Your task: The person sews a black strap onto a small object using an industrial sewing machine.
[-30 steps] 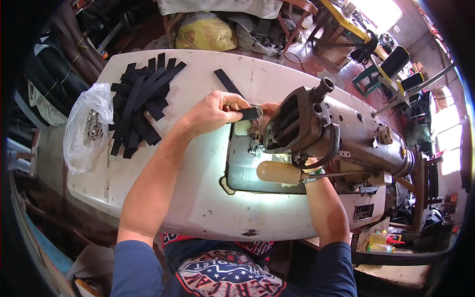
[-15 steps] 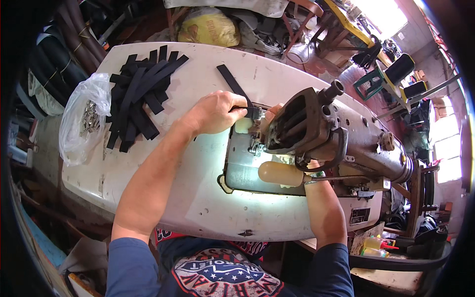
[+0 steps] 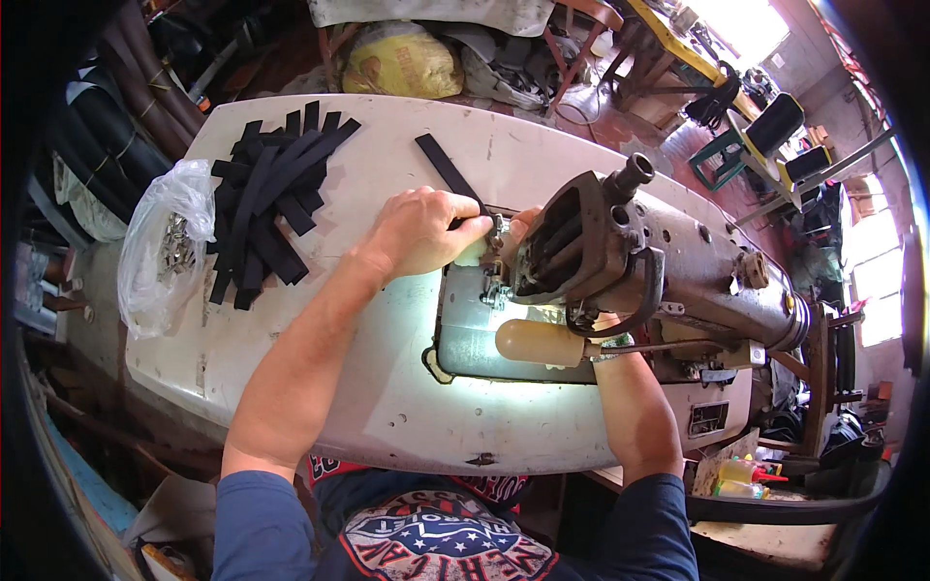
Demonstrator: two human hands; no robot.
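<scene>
Left hand [image 3: 424, 229] pinching mostly hidden narrow black strip [image 3: 495, 222], left of worn brown metal sewing machine [image 3: 668, 247]. Right hand [image 3: 526, 224] partly behind machine, grip can't tell. Black strip pile [image 3: 274, 189] farther left.

Strips [image 3: 266, 189] matt mat'l, prob. cloth

The person's left forearm [image 3: 300, 358] rises from the lower left and slants up toward the center. At its end, slightly above the middle of the frame, the left hand [image 3: 426, 230] shows its back, fingers curled and thumb drawn in close to them, pointing right. The right forearm [image 3: 636, 416] comes up steeply at lower right. Most of the right hand [image 3: 525, 222] is hidden; only fingers show, just right of the left thumb.
</scene>
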